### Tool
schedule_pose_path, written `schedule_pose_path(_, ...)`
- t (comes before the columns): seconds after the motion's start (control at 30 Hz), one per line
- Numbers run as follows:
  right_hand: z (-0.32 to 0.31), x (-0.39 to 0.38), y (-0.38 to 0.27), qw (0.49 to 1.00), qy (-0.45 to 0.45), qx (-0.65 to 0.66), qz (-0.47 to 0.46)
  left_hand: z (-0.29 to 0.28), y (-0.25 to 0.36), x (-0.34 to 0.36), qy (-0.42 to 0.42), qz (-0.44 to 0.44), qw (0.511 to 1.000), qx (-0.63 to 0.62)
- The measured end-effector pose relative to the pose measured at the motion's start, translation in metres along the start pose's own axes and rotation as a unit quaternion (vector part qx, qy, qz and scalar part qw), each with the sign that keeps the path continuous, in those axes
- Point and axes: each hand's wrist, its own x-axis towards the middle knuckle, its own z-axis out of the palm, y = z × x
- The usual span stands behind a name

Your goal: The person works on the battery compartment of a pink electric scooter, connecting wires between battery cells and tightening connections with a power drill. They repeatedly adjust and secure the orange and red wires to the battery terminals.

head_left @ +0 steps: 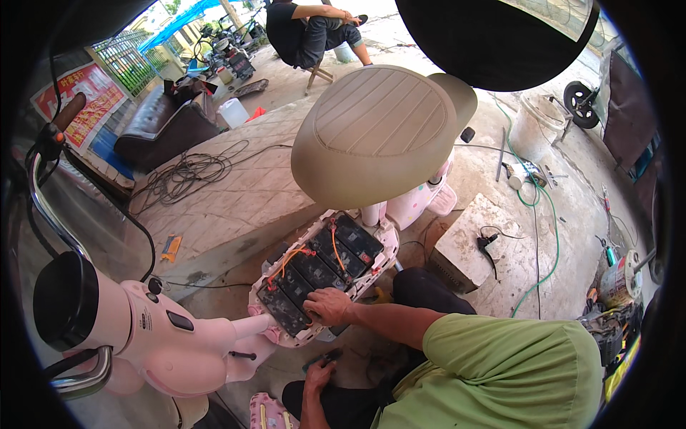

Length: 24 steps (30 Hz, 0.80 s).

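Several black batteries (318, 275) sit side by side in the open footboard bay of a pink electric scooter (179, 347). Orange wires (287, 262) link some of their terminals. My right hand (329, 306) lies over the near edge of the batteries with its fingers curled down; whatever is under the fingertips is hidden. Lower down, between my knees, my left hand (319, 375) is closed around a dark hand tool (327, 357), whose exact kind is too small to tell. A pink slotted panel (271, 412) lies by my left knee.
The tan scooter seat (379, 136) rises beyond the batteries. Right of it are a dusty metal box (468, 243) with a brake lever (487, 250), a white bucket (536, 125) and a green hose (555, 236). Coiled cable (189, 175) lies far left. Another person (307, 32) sits behind.
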Motion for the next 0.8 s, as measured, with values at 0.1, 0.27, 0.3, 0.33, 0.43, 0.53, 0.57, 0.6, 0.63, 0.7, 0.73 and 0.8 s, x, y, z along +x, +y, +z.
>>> schedule_pose_path(0.1, 0.001, 0.0, 0.0, 1.0, 0.0, 0.001, -0.001, 0.0, 0.001, 0.0, 0.001, -0.005, 1.0, 0.006)
schedule_pose_path(0.27, 0.003, -0.001, 0.002, 1.0, 0.01, -0.001, -0.003, 0.0, 0.005, -0.003, 0.001, 0.002, 1.0, 0.003)
schedule_pose_path(0.3, 0.003, -0.001, 0.001, 1.0, 0.011, 0.0, -0.005, 0.0, 0.001, 0.0, 0.004, 0.006, 1.0, 0.007)
schedule_pose_path(0.33, 0.003, 0.0, 0.0, 1.0, 0.012, 0.001, -0.006, 0.0, -0.004, 0.003, 0.006, 0.01, 1.0, 0.011)
schedule_pose_path(0.43, 0.0, -0.003, 0.004, 1.0, 0.009, -0.004, -0.003, 0.004, 0.0, 0.005, 0.004, 0.01, 1.0, 0.012)
schedule_pose_path(0.53, 0.001, -0.003, 0.005, 1.0, 0.003, -0.011, -0.002, 0.007, -0.007, 0.007, 0.003, 0.01, 1.0, -0.011)
schedule_pose_path(0.57, 0.001, -0.002, 0.003, 1.0, 0.001, -0.014, -0.002, 0.007, -0.011, 0.008, 0.002, 0.01, 1.0, -0.013)
schedule_pose_path(0.6, 0.002, -0.002, 0.001, 1.0, 0.004, -0.012, -0.006, 0.007, -0.015, 0.009, 0.002, 0.008, 1.0, -0.017)
schedule_pose_path(0.63, 0.004, -0.001, -0.001, 1.0, 0.005, -0.008, -0.012, 0.007, -0.021, 0.009, 0.002, 0.006, 1.0, -0.022)
schedule_pose_path(0.7, 0.011, 0.001, -0.005, 1.0, 0.005, -0.005, -0.018, 0.008, -0.025, 0.001, 0.023, 0.022, 0.999, -0.006)
schedule_pose_path(0.73, 0.009, -0.005, -0.002, 1.0, 0.006, -0.004, -0.02, 0.008, -0.027, -0.005, 0.042, 0.026, 0.999, -0.001)
schedule_pose_path(0.8, -0.003, 0.001, 0.008, 1.0, 0.013, 0.006, -0.012, -0.008, 0.045, -0.02, 0.008, 0.032, 0.999, 0.011)
